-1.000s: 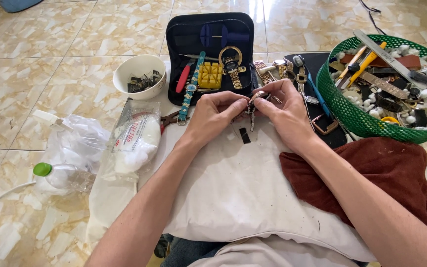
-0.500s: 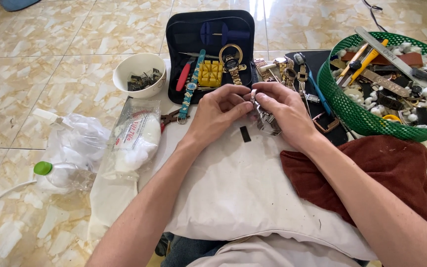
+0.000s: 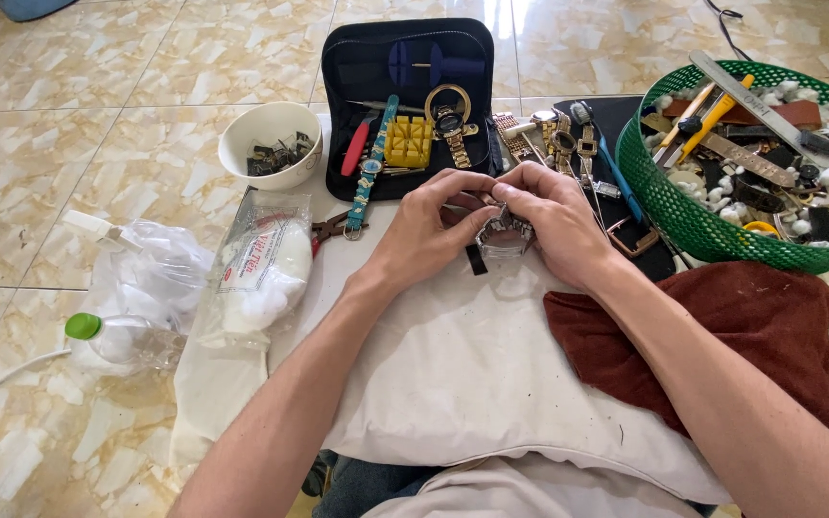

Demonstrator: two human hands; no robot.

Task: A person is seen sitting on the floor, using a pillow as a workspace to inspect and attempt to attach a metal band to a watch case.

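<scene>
Two bare forearms reach forward from the bottom of the view and meet over a white pillow (image 3: 453, 374), the wrists angled inward so the hands close toward each other. The left hand (image 3: 424, 228) curls with its fingers bent over the top and its thumb tucked underneath, pinching the left edge of a silver metal watch (image 3: 504, 233). The right hand (image 3: 556, 223) mirrors it, knuckles raised and fingertips pressed against the watch's upper right side, so both hands grasp the watch between them. The watch sits just above the far edge of the pillow, and a small dark piece (image 3: 475, 259) shows just below it beside the left thumb; whether that piece is joined to the watch cannot be told. A dark red cloth (image 3: 722, 336) lies on the pillow under the right forearm. Beyond the hands an open black tool case (image 3: 405, 58) holds a yellow block (image 3: 408, 141), a gold watch (image 3: 450, 117) and a red-handled tool (image 3: 355, 155). A white bowl (image 3: 271, 144) of small dark parts stands to the left of the case, and a green basket (image 3: 683, 206) full of tools and straps stands to the right. A clear bag of white cotton (image 3: 263, 269) and a plastic bottle with a green cap (image 3: 112, 336) lie left of the pillow on the tiled floor.
</scene>
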